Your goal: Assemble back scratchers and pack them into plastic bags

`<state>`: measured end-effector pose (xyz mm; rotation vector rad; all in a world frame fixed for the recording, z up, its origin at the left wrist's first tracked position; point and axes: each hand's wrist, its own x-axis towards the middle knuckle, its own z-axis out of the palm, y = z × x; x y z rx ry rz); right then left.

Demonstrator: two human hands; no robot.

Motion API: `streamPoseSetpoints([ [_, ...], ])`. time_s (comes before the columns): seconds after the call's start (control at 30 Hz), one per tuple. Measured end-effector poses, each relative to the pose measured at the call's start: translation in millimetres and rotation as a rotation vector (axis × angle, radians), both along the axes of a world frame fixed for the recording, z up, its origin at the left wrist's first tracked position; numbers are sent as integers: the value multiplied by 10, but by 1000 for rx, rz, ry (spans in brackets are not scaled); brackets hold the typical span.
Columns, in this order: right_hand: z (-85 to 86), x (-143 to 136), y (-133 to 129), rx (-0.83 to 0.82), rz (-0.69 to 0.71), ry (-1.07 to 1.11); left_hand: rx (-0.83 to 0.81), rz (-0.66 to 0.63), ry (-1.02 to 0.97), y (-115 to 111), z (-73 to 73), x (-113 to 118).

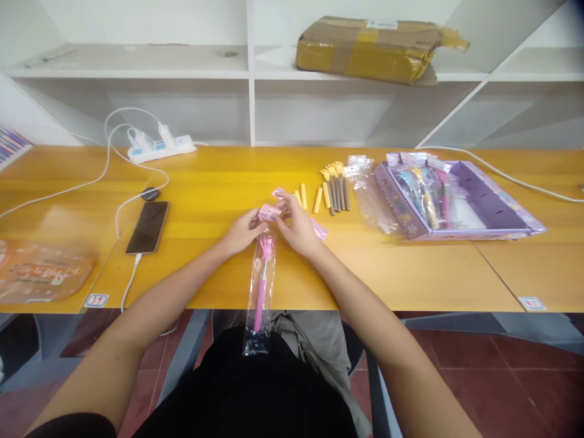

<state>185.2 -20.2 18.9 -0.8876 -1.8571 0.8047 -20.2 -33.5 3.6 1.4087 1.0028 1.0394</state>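
Note:
A pink back scratcher (pixel 261 286) lies in a clear plastic sleeve (pixel 252 304) that hangs over the table's front edge toward my lap. At the sleeve's top is a small pink printed card (pixel 270 212). My left hand (pixel 245 232) pinches the card's left side, thumb and fingers together. My right hand (pixel 297 224) is closed at the card's right side, its fingers bent around the edge. More pink cards (pixel 319 229) lie partly hidden beside and behind my right hand. Beyond it are yellow sticks (pixel 318 199) and several back scratchers with yellow hand-shaped heads (pixel 337 185).
To the right, empty clear sleeves (pixel 371 194) lie against a purple box (pixel 493 234) holding bagged back scratchers. A phone (pixel 148 227) on its cable, a power strip (pixel 162 149) and an orange packet (pixel 45 271) are on the left. A taped parcel (pixel 365 48) rests on the shelf.

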Motion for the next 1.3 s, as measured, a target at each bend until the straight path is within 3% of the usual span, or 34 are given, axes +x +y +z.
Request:
streamPoseSetpoints([
  [0.2, -10, 33, 12, 3, -50, -45, -38, 27, -16, 16, 0, -25],
  [0.43, -46, 71, 65, 123, -156, -59, -55, 59, -26, 33, -19, -41],
  [0.7, -41, 87, 94, 118, -129, 16, -61, 39, -64, 19, 23, -32],
  [1.0, -170, 49, 187, -119, -41, 287, -117, 57, -101, 10, 50, -54],
  [1.3, -165, 26, 173, -68, -15, 275, -108, 25, -127, -19, 63, -43],
])
